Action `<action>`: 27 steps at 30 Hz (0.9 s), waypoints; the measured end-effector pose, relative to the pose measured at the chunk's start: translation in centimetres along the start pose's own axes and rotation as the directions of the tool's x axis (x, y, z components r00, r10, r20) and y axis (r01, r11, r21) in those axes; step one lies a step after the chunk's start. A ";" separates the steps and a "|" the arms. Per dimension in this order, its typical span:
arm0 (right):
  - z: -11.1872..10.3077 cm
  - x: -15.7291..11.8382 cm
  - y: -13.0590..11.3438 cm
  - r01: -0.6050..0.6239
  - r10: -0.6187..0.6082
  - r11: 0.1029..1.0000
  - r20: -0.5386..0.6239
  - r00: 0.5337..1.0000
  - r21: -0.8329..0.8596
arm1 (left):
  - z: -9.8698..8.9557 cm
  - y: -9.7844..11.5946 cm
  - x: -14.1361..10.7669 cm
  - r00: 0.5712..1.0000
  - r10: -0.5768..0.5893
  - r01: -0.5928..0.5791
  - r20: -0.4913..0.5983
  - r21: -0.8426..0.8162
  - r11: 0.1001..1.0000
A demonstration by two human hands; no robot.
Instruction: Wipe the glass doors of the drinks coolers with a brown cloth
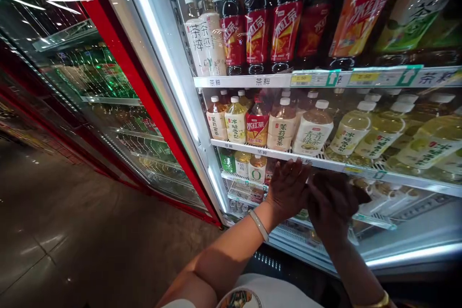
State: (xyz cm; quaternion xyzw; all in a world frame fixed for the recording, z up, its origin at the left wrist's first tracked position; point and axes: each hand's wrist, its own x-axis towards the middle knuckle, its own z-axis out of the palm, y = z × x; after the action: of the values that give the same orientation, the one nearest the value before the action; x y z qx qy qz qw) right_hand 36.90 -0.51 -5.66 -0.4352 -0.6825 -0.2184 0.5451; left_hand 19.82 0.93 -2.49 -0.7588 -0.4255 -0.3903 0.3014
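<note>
Hands (pixel 288 190) near shelf edge (pixel 241 148), dark item (pixel 361 195) by right; floor (pixel 108 221) open leftward.

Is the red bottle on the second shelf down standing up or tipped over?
Standing up: the red bottle has its top above its label.

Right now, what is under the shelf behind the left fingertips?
Under the shelf, bottles show at both sides; the middle is partly covered by the left hand and right hand.
</note>
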 end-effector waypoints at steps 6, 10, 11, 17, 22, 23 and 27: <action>0.4 0.6 -0.6 -0.202 0.160 0.970 -0.271 0.949 -0.133 | -1.2 -3.7 -2.0 0.999 0.034 -0.031 0.040 -0.068 0.997; 2.8 4.6 -5.0 -0.125 0.064 0.970 -0.280 0.958 -0.206 | -1.4 -5.2 -2.4 1.000 -0.010 0.012 0.022 -0.124 0.992; 3.5 4.3 -6.0 -0.057 0.013 0.978 -0.211 0.977 -0.201 | -1.5 -5.6 -2.5 1.000 -0.017 0.019 0.017 -0.136 0.991; 3.0 0.0 -5.6 0.079 -0.084 0.963 -0.009 0.996 -0.256 | -2.0 -8.5 -3.3 1.000 0.003 -0.005 -0.015 -0.132 0.991; 4.5 5.7 -8.6 -0.136 0.070 0.951 -0.235 0.970 -0.279 | -3.0 -11.1 -3.1 0.995 -0.078 0.071 -0.061 -0.108 0.992; 5.5 6.5 -9.9 -0.072 0.016 0.962 -0.210 0.978 -0.262 | -3.2 -11.8 -3.1 0.993 -0.093 0.085 -0.071 -0.106 0.991; 8.1 4.9 -13.3 0.268 -0.260 0.953 0.072 0.963 -0.143 | -4.3 -14.7 -3.7 0.987 -0.112 0.102 -0.116 -0.085 0.991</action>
State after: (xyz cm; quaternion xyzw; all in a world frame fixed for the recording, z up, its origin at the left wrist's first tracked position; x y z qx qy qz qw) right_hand 21.20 0.53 -1.28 -0.3855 -0.7300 -0.3291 0.4585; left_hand 4.12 2.68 -1.59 -0.7212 -0.4308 -0.4677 0.2750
